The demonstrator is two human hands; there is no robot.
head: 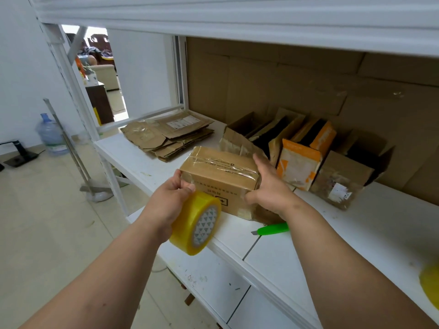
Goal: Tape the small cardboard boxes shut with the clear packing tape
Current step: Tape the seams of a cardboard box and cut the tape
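Note:
A small closed cardboard box [221,174] sits at the front edge of the white shelf [356,233], with clear tape running across its top. My left hand [167,203] grips a yellowish roll of clear packing tape [197,223] at the box's near left corner, thumb and finger pinching the tape against the box. My right hand [270,186] holds the box's right end, fingers spread along its side and top.
A green utility knife [273,229] lies on the shelf in front of the box. Flattened cartons [168,136] lie at the back left. Several open boxes [304,150] stand in a row behind. A second tape roll [431,283] shows at the right edge.

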